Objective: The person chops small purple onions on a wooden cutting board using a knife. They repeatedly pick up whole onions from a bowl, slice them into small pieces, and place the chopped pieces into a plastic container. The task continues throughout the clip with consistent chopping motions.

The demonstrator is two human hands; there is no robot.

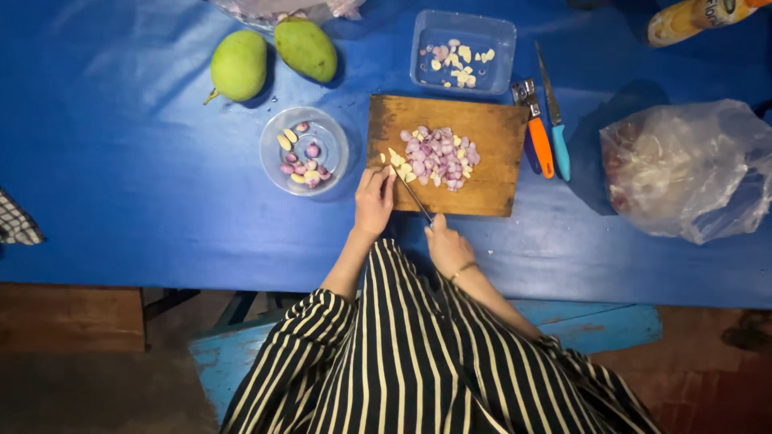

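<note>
Your right hand (pixel 449 247) has a closed grip on the handle of a knife (pixel 415 198), whose blade angles up onto the wooden cutting board (pixel 490 193). Your left hand (pixel 374 201) rests at the board's left edge, fingers pressed narrow on a pale garlic piece (pixel 392 164). A pile of chopped shallots and garlic (pixel 438 157) lies mid-board. On the blue tabletop (pixel 121 185), a clear bowl (pixel 269 149) sits just left of the board; two green mangoes (pixel 269 56) lie beyond.
</note>
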